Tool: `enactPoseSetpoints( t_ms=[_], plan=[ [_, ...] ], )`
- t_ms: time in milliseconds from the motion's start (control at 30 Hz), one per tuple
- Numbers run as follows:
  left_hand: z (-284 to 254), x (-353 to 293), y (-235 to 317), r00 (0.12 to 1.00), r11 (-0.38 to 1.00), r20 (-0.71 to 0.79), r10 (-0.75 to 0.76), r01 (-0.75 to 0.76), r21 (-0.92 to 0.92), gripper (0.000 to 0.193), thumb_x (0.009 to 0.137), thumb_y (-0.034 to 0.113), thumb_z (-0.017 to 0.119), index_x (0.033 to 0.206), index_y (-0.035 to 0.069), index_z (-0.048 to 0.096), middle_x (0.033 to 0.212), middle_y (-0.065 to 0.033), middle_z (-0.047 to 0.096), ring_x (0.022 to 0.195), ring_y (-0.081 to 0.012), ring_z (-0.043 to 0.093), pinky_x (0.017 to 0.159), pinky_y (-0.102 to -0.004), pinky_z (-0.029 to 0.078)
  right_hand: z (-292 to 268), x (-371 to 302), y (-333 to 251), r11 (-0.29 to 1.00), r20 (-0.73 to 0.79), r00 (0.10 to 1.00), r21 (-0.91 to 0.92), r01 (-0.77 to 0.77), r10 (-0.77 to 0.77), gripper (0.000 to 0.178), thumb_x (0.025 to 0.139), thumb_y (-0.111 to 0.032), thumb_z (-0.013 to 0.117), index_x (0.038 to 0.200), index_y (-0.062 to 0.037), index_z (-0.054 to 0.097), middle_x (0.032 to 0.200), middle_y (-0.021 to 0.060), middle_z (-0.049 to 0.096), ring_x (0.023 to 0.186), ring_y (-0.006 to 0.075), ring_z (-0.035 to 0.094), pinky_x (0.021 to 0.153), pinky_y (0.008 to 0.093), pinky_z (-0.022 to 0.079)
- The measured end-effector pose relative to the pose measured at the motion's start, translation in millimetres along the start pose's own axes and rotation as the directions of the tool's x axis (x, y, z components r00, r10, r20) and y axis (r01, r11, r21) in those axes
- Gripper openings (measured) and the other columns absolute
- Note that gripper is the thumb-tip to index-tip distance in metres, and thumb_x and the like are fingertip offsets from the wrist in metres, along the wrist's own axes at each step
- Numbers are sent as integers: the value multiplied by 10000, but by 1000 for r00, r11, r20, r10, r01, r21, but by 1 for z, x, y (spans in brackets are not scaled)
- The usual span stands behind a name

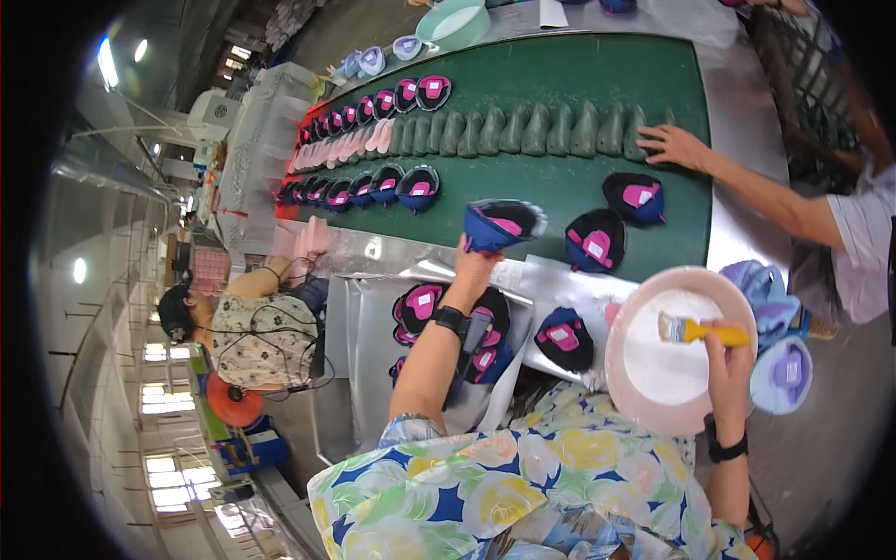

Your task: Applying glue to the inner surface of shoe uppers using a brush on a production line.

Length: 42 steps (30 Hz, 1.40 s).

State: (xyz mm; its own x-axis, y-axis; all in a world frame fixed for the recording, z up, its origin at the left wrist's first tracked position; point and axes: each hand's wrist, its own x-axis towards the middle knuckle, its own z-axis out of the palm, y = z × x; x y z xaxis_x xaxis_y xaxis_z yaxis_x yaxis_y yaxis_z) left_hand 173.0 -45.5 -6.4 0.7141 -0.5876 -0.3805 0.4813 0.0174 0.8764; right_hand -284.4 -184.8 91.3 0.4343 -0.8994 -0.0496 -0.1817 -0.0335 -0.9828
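Observation:
My left hand [474, 265] grips a blue and black shoe upper [497, 227] with a pink label area, tilted above the near edge of the green belt [560, 70]. In my right hand [726, 366] is a paintbrush [705, 330] with a yellow handle. Its pale bristles are over a pink basin [638, 403] that holds white liquid; I cannot tell whether they touch it. Two similar shoe uppers, one [595, 240] nearer and one [635, 198] farther off, lie on the belt to the right of the held one. Another upper [564, 340] lies just left of the basin.
Green shoe lasts [537, 131] line the belt's middle, with rows of uppers [416, 188] beside them. A co-worker's hand [674, 147] reaches in from the right. Another person [261, 327] works at left. Light-blue uppers [782, 373] hang beside the basin. More uppers [420, 301] fill a tray.

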Motion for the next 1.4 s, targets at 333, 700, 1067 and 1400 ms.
enactPoseSetpoints(
  t_ms=[333, 700, 1067, 1400],
  plan=[
    [-146, 181, 21, 772, 698, -359, 524, -147, 701, 589, 832, -99, 487, 1402, 16, 397, 1266, -201, 547, 1111, -346, 592, 906, -410, 520, 42, 1, 20, 946, 49, 948, 68, -316, 313, 128, 973, -45, 565, 1093, -5, 549, 1053, 91, 624, 971, 156, 613, 846, 294, 507],
    [85, 56, -103, 600, -141, 779, -181, -800, 584, 574, 707, 193, 760, 1242, 114, 566, 1351, -112, 519, 1291, -291, 462, 1097, -516, 305, 37, -21, 81, 932, -181, 957, -245, -268, 228, 147, 942, -104, 647, 1025, 9, 602, 928, 90, 662, 822, 145, 659, 715, 277, 520],
    [18, -1, -112, 972, 871, -86, -220, 235, 431, 605, 935, 236, 661, 1414, 25, 357, 1138, -163, 578, 1063, -241, 607, 830, -383, 553, 55, -17, 84, 929, -35, 999, -370, -18, 6, 168, 888, -77, 637, 1035, 3, 635, 1014, 186, 659, 942, 361, 635, 836, 409, 514],
    [57, 22, -63, 556, -107, 766, -322, -826, 554, 397, 740, -19, 666, 1122, 89, 658, 1149, -133, 641, 1029, -357, 616, 856, -474, 516, 36, -37, 70, 845, 312, 934, -441, 303, -173, 173, 874, -118, 597, 1022, -31, 618, 960, 146, 649, 942, 326, 625, 841, 410, 496]
  ],
)
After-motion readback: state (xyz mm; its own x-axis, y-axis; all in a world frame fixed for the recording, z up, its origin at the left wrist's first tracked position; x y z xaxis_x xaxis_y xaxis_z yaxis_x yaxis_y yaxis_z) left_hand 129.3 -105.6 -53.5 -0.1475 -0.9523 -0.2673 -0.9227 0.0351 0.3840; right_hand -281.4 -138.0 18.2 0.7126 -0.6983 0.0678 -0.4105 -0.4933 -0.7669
